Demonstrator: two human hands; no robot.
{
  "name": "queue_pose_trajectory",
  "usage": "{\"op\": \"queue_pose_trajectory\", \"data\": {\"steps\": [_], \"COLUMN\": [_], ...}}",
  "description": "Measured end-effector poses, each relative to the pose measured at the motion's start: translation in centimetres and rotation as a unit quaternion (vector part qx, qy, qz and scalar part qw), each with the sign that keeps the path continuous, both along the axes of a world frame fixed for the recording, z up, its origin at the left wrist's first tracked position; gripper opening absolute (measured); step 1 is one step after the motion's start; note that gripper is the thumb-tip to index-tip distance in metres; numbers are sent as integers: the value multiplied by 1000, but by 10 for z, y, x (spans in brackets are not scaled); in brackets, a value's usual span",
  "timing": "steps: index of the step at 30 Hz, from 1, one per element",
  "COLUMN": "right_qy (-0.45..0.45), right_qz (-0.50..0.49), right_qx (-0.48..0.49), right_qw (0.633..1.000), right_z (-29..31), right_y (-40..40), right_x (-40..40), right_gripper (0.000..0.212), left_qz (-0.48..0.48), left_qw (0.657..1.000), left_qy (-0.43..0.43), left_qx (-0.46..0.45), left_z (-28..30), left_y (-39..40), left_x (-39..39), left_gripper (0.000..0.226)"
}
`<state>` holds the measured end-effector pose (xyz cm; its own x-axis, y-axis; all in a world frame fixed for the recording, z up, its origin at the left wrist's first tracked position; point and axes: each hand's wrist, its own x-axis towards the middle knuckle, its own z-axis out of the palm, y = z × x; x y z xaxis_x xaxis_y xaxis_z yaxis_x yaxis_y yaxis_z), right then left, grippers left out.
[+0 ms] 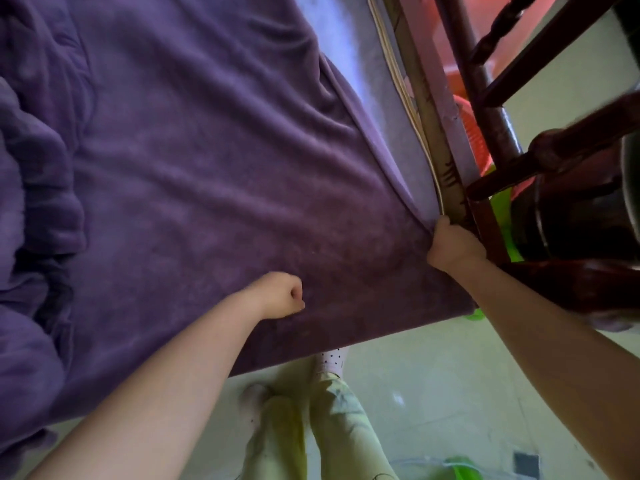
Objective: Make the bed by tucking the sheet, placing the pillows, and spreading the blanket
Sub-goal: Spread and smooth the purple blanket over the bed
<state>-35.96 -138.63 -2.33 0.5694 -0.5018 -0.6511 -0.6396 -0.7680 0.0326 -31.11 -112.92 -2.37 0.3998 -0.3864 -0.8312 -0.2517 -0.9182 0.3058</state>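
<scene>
The purple sheet (214, 174) lies stretched over the mattress (391, 109), with creases running toward the corner by the dark wooden bed frame (491, 109). There the right hand (453, 245) has its fingers curled round the sheet's corner and pinches it against the mattress edge. The left hand (280, 294) rests on the sheet near the bed's edge, its fingers curled into a loose fist that holds nothing I can see, while a bunched purple blanket (31, 202) lies heaped at the left.
</scene>
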Motion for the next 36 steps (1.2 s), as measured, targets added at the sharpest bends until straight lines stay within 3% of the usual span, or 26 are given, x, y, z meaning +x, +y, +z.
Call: {"op": "queue_pose_trajectory", "data": {"steps": [6,13,19,25,29,33,36], "right_qy": [-36,-20,-31,-97,-117,-171,-211], "right_qz": [181,233,228,190,171,134,38], "right_qx": [-2,15,22,53,-9,-6,42], "right_qw": [983,972,973,976,978,976,976], "right_z": [13,15,2,-20,-22,-28,-33], "right_y": [14,19,28,34,32,32,35], "right_x": [50,130,221,295,327,363,391], "right_gripper": [41,40,40,42,43,33,28], "left_qz": [38,74,76,77,62,54,24], "left_qw": [994,982,970,954,949,940,924], "left_qy": [-97,-172,-230,-278,-300,-327,-376], "left_qx": [-17,-21,-29,-78,-76,-82,-68], "left_z": [4,3,-14,-36,-43,-45,-48], "left_y": [-9,-6,-1,-5,-10,-17,-19], "left_x": [51,126,207,266,282,296,313], "left_gripper": [22,26,32,40,43,29,15]}}
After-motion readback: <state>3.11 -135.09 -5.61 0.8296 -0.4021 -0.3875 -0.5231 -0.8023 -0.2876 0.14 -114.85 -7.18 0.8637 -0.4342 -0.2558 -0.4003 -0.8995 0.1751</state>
